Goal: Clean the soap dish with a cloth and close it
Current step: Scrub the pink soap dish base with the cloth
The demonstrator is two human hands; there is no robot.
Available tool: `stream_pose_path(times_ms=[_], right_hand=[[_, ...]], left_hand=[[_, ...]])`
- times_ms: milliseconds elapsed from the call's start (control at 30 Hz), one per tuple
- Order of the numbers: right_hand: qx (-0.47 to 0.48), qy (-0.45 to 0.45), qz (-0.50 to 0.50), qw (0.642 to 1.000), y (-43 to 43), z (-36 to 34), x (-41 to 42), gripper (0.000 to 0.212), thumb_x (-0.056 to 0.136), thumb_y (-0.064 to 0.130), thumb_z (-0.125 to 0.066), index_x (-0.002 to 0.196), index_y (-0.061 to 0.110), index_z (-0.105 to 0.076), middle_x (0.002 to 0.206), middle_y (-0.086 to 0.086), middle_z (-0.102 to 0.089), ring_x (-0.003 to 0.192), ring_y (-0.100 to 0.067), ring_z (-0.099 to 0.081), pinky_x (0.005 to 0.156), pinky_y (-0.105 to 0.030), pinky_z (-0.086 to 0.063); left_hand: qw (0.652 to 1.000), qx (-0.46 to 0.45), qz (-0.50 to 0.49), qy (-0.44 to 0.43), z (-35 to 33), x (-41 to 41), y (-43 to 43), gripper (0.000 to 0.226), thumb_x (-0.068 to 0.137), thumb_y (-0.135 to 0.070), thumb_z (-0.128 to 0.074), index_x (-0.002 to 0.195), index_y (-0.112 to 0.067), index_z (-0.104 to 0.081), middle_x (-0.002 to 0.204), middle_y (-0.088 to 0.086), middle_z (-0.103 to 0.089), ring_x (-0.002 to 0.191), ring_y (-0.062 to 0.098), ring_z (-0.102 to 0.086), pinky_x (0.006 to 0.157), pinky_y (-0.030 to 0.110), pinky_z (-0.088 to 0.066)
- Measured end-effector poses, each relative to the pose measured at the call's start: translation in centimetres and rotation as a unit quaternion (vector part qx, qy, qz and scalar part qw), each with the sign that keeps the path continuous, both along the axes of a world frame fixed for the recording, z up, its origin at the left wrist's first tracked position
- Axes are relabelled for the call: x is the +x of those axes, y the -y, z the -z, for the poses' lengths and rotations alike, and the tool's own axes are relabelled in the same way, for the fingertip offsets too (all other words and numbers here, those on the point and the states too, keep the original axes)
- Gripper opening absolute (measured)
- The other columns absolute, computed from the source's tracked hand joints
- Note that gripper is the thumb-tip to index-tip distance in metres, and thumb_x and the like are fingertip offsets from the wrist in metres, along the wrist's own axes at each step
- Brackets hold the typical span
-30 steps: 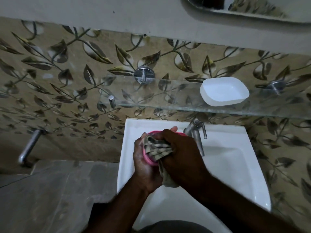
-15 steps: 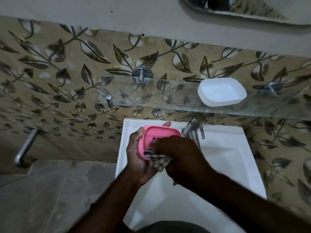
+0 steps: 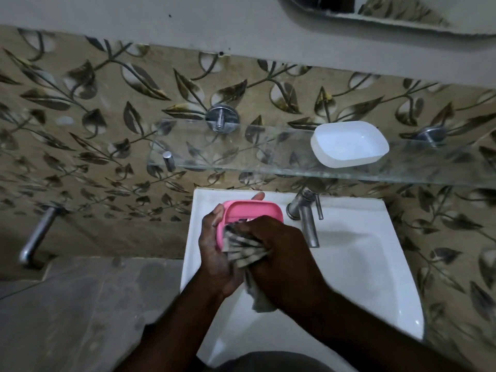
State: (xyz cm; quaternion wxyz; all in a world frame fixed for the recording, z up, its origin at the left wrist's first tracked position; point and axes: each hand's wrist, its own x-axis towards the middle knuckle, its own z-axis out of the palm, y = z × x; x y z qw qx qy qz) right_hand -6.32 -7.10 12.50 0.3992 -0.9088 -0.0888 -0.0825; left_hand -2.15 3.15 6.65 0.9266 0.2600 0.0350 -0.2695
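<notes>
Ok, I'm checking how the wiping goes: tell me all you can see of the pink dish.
The pink dish is a glossy, rounded-rectangular tray, apparently plastic. It is tilted above the sink, open side toward the camera. The left hand grips it from the left, a fingertip showing past its far rim. The right hand presses a striped cloth into its near part, hiding most of the inside.

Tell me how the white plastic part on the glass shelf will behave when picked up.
The white plastic part looks thin-walled, so probably light and fairly stiff. It lies hollow side up on the smooth glass shelf, so a push would likely slide it rather than roll it.
</notes>
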Motion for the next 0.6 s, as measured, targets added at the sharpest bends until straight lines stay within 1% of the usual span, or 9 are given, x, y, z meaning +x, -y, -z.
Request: stream_pose_path(times_ms=[67,133,167,233,267,300,400,500,600], right_hand=[[-0.017,0.013,-0.045,0.999,-0.5,-0.5,0.1,0.035,0.065,0.004,-0.062,0.097,0.017,-0.071,0.088,0.001,-0.068,0.083,-0.008,-0.058,0.075,-0.009,-0.039],[-0.065,0.019,-0.078,0.995,0.4,-0.4,0.2,0.040,0.066,0.007,-0.054,0.102,0.017,-0.070,0.096,-0.001,-0.069,0.088,-0.013,-0.060,0.076,-0.017,-0.045],[-0.106,0.026,-0.077,0.991,1.1,-0.2,0.1,0.043,0.066,0.013,-0.048,0.102,0.018,-0.070,0.097,-0.001,-0.069,0.088,-0.015,-0.060,0.073,-0.021,-0.047],[-0.159,0.031,-0.051,0.985,2.4,0.3,-0.1,0.046,0.066,0.022,-0.040,0.099,0.021,-0.072,0.093,0.001,-0.070,0.081,-0.015,-0.062,0.067,-0.017,-0.045],[-0.162,0.030,-0.036,0.986,2.7,0.4,0.0,0.045,0.068,0.024,-0.039,0.098,0.021,-0.072,0.091,0.001,-0.070,0.079,-0.013,-0.062,0.066,-0.013,-0.044],[-0.171,0.036,-0.028,0.984,2.9,0.5,0.5,0.044,0.070,0.024,-0.039,0.097,0.020,-0.073,0.089,0.001,-0.070,0.078,-0.013,-0.063,0.066,-0.014,-0.046],[-0.211,0.070,-0.001,0.975,2.5,0.2,2.5,0.043,0.069,0.022,-0.041,0.096,0.013,-0.072,0.088,-0.006,-0.070,0.077,-0.029,-0.067,0.058,-0.030,-0.055],[-0.176,0.069,0.033,0.981,1.7,0.6,2.5,0.041,0.068,0.020,-0.043,0.098,0.014,-0.071,0.087,-0.006,-0.072,0.076,-0.030,-0.068,0.062,-0.035,-0.057],[-0.092,-0.013,0.052,0.994,1.2,1.6,0.8,0.023,0.072,0.011,-0.054,0.089,0.022,-0.066,0.079,0.004,-0.071,0.074,-0.017,-0.068,0.064,-0.032,-0.053]], left_hand=[[1.000,0.017,-0.013,0.014,0.0,0.1,0.0,0.072,0.072,-0.056,-0.059,0.124,-0.006,-0.064,0.109,0.017,-0.069,0.102,0.028,-0.066,0.101,0.045,-0.045],[0.999,-0.003,-0.036,0.018,-0.2,0.2,-0.8,0.067,0.081,-0.054,-0.037,0.116,-0.008,-0.069,0.112,0.016,-0.070,0.104,0.029,-0.066,0.098,0.046,-0.047],[0.999,-0.011,-0.043,0.018,-0.1,0.1,-1.2,0.067,0.082,-0.054,-0.035,0.117,-0.007,-0.069,0.116,0.017,-0.068,0.108,0.031,-0.064,0.098,0.046,-0.047],[0.999,-0.029,-0.028,0.024,0.1,0.0,-1.7,0.073,0.077,-0.053,-0.054,0.131,-0.004,-0.057,0.127,0.021,-0.060,0.116,0.035,-0.057,0.101,0.046,-0.045],[0.999,-0.029,-0.020,0.017,0.1,-0.1,-1.7,0.083,0.072,-0.053,-0.064,0.137,-0.004,-0.050,0.130,0.024,-0.055,0.118,0.036,-0.054,0.102,0.047,-0.043],[0.999,-0.031,-0.020,0.014,0.1,-0.1,-1.6,0.090,0.068,-0.052,-0.069,0.140,-0.004,-0.047,0.133,0.025,-0.052,0.119,0.036,-0.053,0.104,0.048,-0.041],[0.998,-0.042,-0.031,0.031,-0.1,0.0,-1.3,0.095,0.064,-0.053,-0.073,0.140,-0.005,-0.046,0.136,0.025,-0.052,0.125,0.037,-0.050,0.107,0.056,-0.033],[0.997,-0.037,-0.048,0.047,-0.6,0.3,-1.3,0.089,0.062,-0.051,-0.074,0.135,-0.005,-0.054,0.132,0.023,-0.057,0.122,0.036,-0.054,0.105,0.054,-0.039],[0.998,-0.030,-0.052,0.017,-0.3,0.0,-1.5,0.096,0.060,-0.053,-0.074,0.139,-0.005,-0.048,0.133,0.026,-0.051,0.120,0.037,-0.051,0.103,0.050,-0.040]])
